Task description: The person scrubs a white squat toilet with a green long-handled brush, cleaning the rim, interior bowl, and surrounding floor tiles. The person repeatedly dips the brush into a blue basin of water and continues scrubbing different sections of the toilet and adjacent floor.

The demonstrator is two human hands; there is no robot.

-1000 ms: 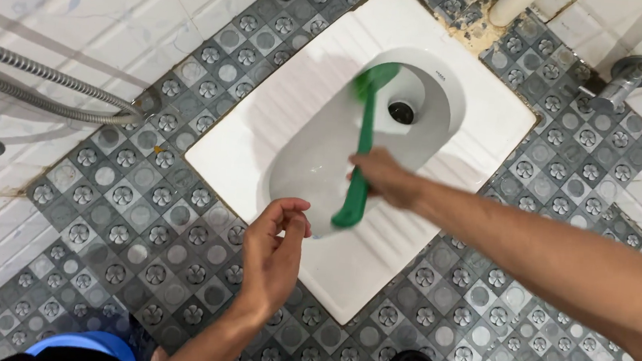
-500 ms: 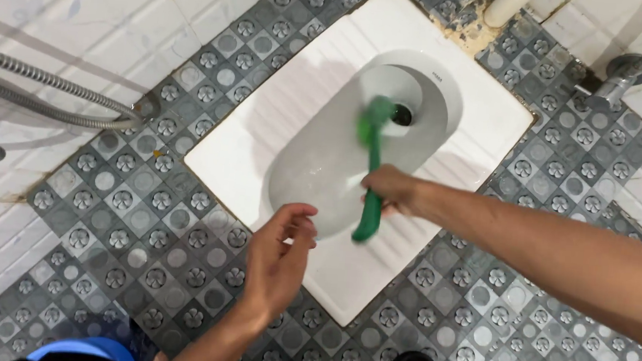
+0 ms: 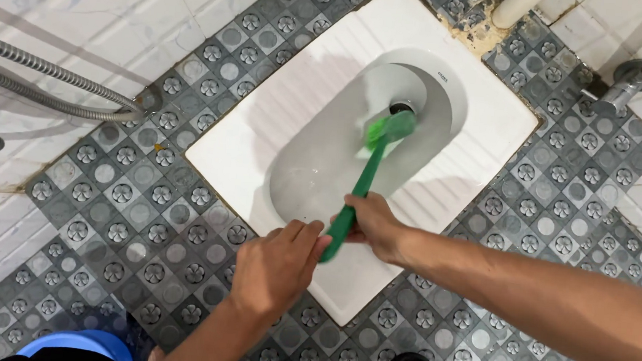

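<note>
Head view: the right hand (image 3: 373,224) is closed round the lower handle of the green brush (image 3: 363,184), whose head sits in the white squat pan (image 3: 485,132) by the drain. The left hand (image 3: 278,265) hovers empty, fingers loosely curled, beside the handle's end. The brush looks light, stiff plastic (likely slippery when wet), best gripped low on the handle. No packages or signs show.

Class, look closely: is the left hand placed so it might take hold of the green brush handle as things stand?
Probably yes. The left hand hovers open right beside the lower end of the green brush, fingertips nearly touching it. Nothing lies between; the right hand grips higher up.
</note>
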